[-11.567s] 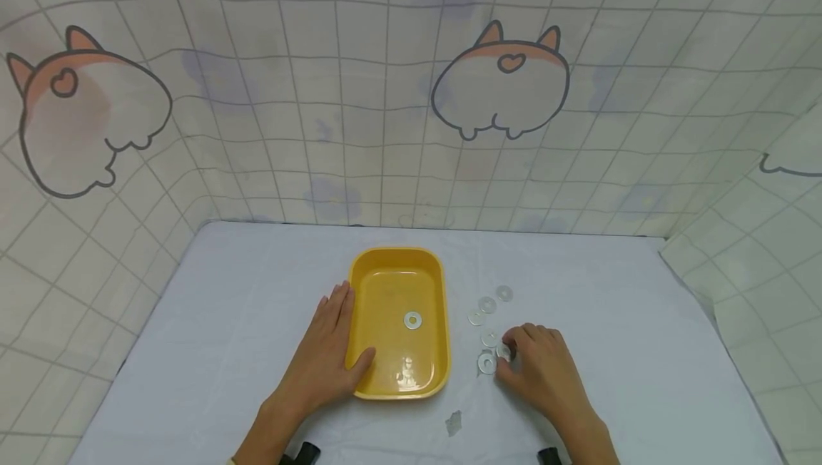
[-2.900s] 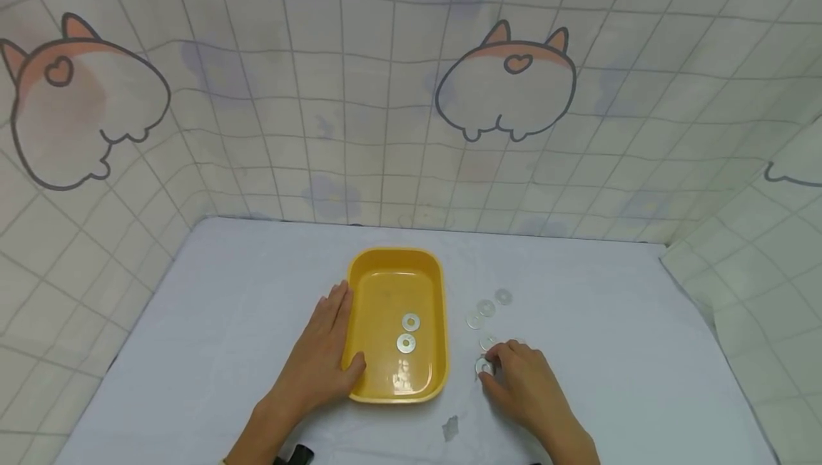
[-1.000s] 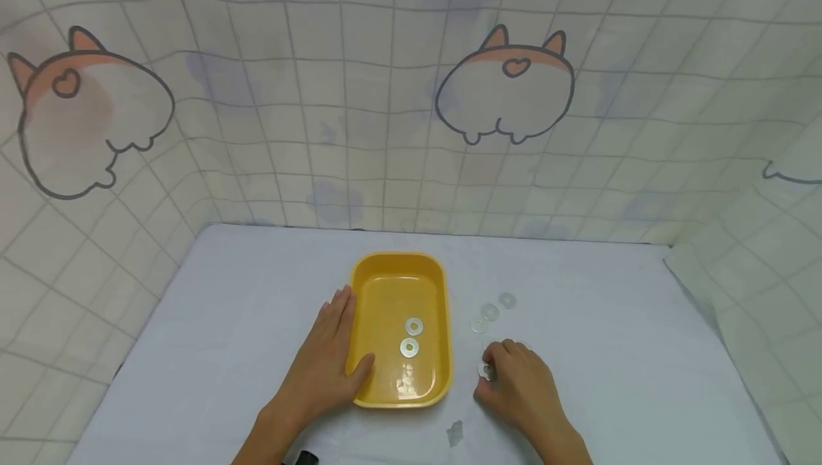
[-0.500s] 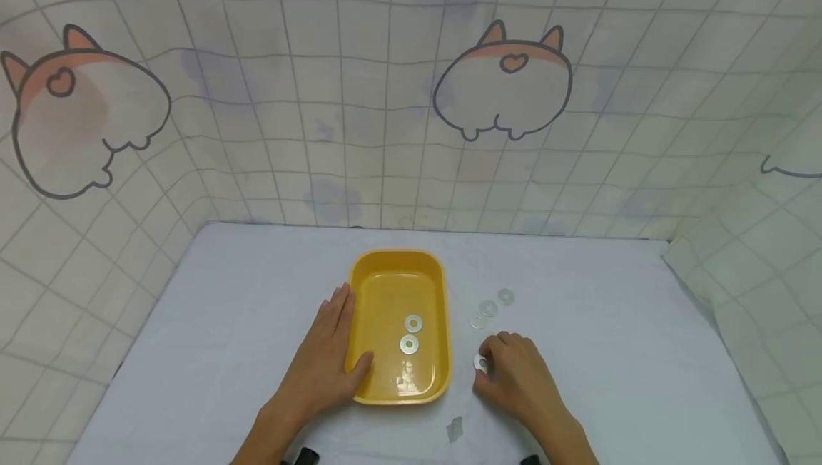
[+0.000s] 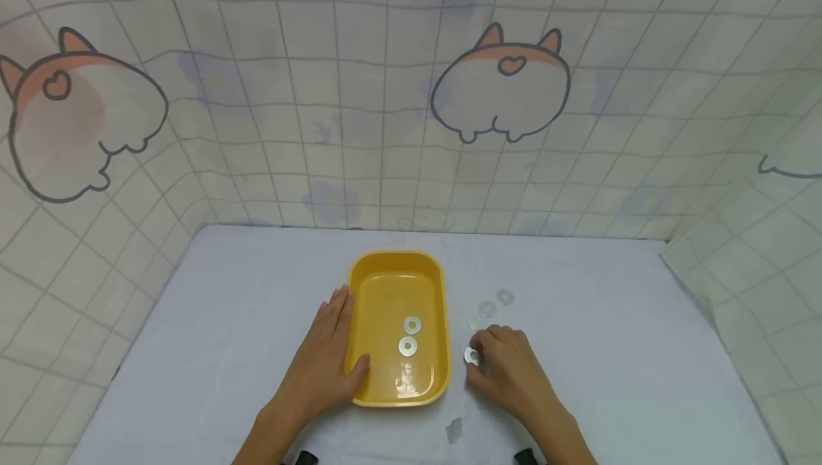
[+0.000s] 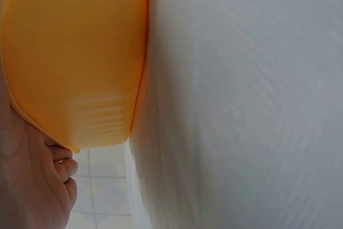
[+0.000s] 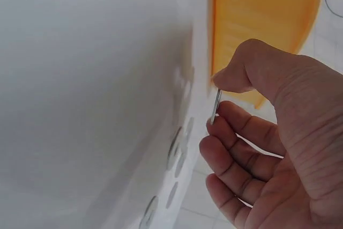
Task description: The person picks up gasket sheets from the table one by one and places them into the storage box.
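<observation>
My right hand pinches a flat metal washer between thumb and fingertips, just right of the yellow tray. In the right wrist view the washer is seen edge-on, off the cloth. My left hand lies along the tray's left side, fingers straight, thumb over the rim. Two washers lie inside the tray, one behind the other. On the cloth beyond my right hand are loose washers; the right wrist view shows several, some of which my hand hides in the head view.
White cloth covers the table. A small grey patch shows on it in front of the tray. Curtains with a grid and cartoon animals hang behind and at both sides.
Since 11.6 seconds ago a second washer has come into the tray. Over the last second my right hand has picked up another washer and moved left toward the tray. My left hand stays put.
</observation>
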A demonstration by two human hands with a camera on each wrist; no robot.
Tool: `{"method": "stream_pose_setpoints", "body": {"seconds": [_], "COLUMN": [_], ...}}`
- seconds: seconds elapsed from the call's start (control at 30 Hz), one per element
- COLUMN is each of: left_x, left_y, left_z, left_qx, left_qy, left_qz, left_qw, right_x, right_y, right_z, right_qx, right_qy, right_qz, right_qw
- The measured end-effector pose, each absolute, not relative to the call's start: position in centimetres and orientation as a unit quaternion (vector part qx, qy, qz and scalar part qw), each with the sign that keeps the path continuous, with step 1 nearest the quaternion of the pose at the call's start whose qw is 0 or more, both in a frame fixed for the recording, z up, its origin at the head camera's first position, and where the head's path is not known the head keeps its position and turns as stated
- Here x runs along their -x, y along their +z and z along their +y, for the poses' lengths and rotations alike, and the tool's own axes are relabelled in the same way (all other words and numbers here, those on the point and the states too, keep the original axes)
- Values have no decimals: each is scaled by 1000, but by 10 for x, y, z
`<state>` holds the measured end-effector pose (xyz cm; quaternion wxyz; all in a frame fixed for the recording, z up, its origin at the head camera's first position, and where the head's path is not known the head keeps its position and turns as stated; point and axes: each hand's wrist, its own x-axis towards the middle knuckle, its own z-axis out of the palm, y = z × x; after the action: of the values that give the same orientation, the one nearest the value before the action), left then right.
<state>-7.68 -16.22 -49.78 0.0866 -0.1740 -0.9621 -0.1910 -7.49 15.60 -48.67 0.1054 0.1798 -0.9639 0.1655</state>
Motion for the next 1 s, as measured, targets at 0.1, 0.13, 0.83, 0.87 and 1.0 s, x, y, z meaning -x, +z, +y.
{"method": "stream_pose_setpoints", "body": {"seconds": [0.1, 0.13, 0.83, 0.87, 1.0], "left_x": [75, 74, 77, 77, 77], "left_y": [-499, -499, -501, -501, -501], "left_z": [-166, -167, -160, -160, -160], "left_qx": [163, 161, 179, 179, 179], "left_qy": [-193, -195, -200, -200, -200], "left_qz": [-964, -964, -959, -959, -958], "left_qw": [80, 79, 90, 95, 98], "right_x": [76, 77, 85, 86, 87], "right_y": [-484, -483, -469, -469, -466], "right_z": [152, 151, 150, 149, 147], "right_qx": [-184, -185, -193, -192, -190], "right_qy": [174, 177, 168, 167, 169], "right_qz": [-962, -962, -962, -962, -963], "right_qw": [100, 98, 100, 99, 92]}}
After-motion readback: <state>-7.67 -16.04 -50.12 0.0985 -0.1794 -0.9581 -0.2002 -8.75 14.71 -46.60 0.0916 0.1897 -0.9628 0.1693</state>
